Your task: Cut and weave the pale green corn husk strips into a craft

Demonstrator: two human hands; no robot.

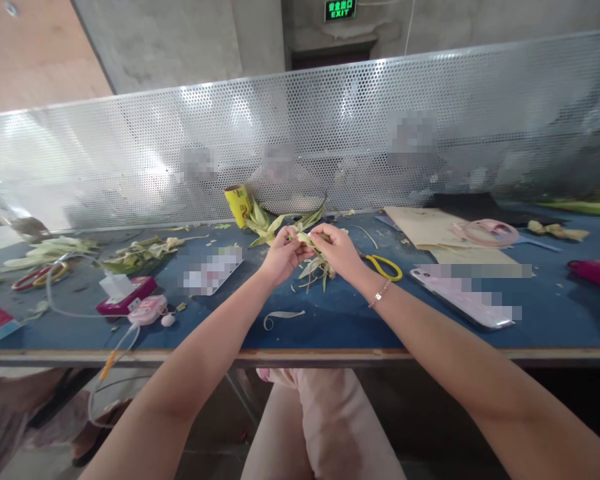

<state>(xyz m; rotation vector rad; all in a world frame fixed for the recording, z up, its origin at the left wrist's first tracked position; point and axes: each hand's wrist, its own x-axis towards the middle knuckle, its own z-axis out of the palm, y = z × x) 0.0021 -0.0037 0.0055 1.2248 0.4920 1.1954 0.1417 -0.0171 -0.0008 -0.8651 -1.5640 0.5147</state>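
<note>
Above the blue tabletop, my left hand (286, 255) and my right hand (336, 248) meet with fingers pinched. Between them is a pale green strip of corn husk (304, 238), gripped from both sides. Dry husk shreds (316, 272) hang or lie just under the hands; which of these I cannot tell. Behind my fingers lies a bunch of green husk leaves (265, 225). Yellow-handled scissors (384, 267) rest right of my right hand, their blades mostly hidden. Nearer me, a curled loose strip (284, 316) lies on the table.
A perforated metal screen (330, 133) borders the table's back. A yellow roll (237, 205) stands before it. Phones lie left (214, 272) and right (463, 298). Further left are a magenta tissue box (127, 297), a pink corded case (149, 310), red-handled scissors (30, 278) and husk piles (143, 253).
</note>
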